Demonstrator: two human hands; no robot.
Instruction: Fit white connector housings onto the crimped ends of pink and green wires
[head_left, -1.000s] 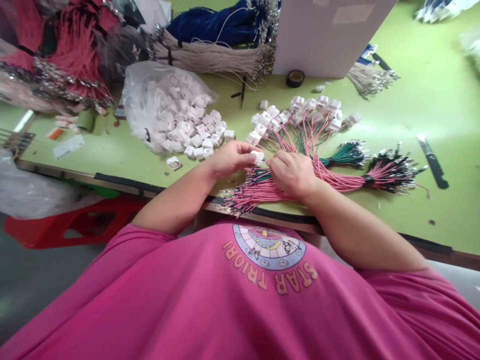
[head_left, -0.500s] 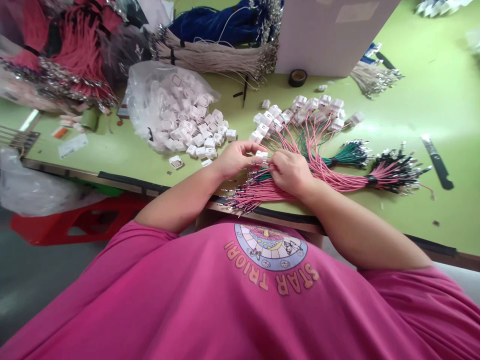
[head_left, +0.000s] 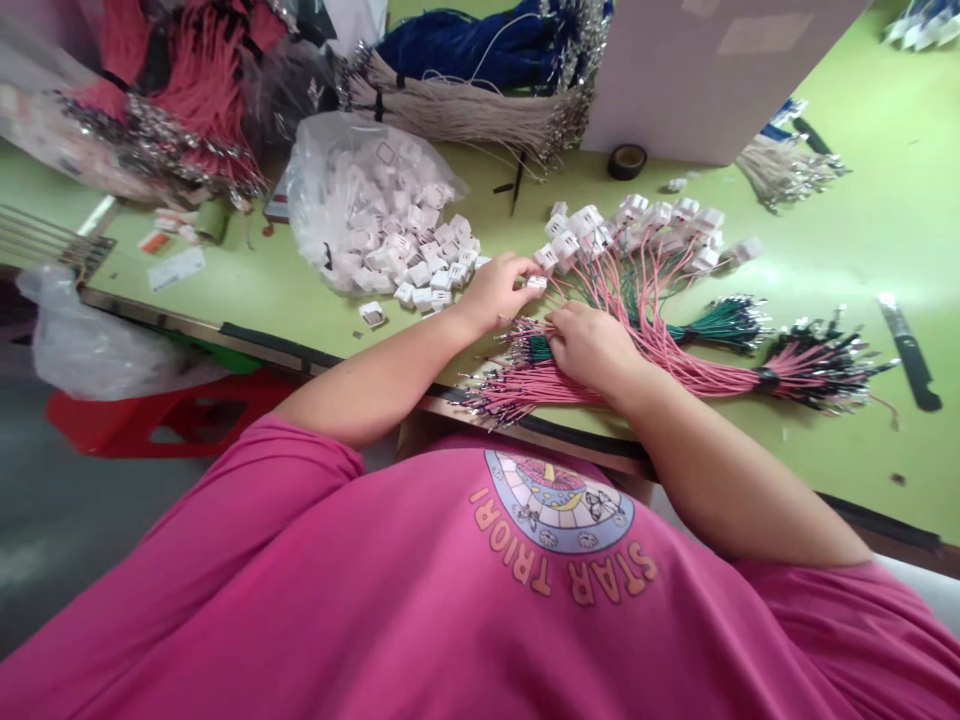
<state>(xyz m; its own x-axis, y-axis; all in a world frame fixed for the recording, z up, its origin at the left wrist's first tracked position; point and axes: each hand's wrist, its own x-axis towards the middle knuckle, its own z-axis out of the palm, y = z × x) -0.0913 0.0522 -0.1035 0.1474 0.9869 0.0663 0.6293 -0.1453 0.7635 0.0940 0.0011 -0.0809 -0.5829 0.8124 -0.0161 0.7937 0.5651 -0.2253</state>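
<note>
Thumb and fingers of my left hand (head_left: 496,292) pinch a white connector housing (head_left: 536,283), just in front of the wired housings (head_left: 581,232). My right hand (head_left: 595,345) rests over the near bundle of pink wires (head_left: 540,388), its fingers curled at the metal-tipped ends of green wires (head_left: 538,348). What lies between those right fingertips is hidden. Pink wires (head_left: 660,340) fan from the wired housings toward a black tie on the right. A second green bunch (head_left: 726,324) lies beyond them.
Loose white housings (head_left: 427,270) spill from a clear plastic bag (head_left: 319,180). Black tape (head_left: 627,161), a white box (head_left: 697,80) and blue and white wire bundles (head_left: 480,118) stand behind. A knife (head_left: 909,350) lies at right. Red wire bundles (head_left: 202,90) sit far left.
My hands have moved apart: the left went away from me with the housing, the right dropped back to the wire ends. The whole view has shifted, so things appear farther right.
</note>
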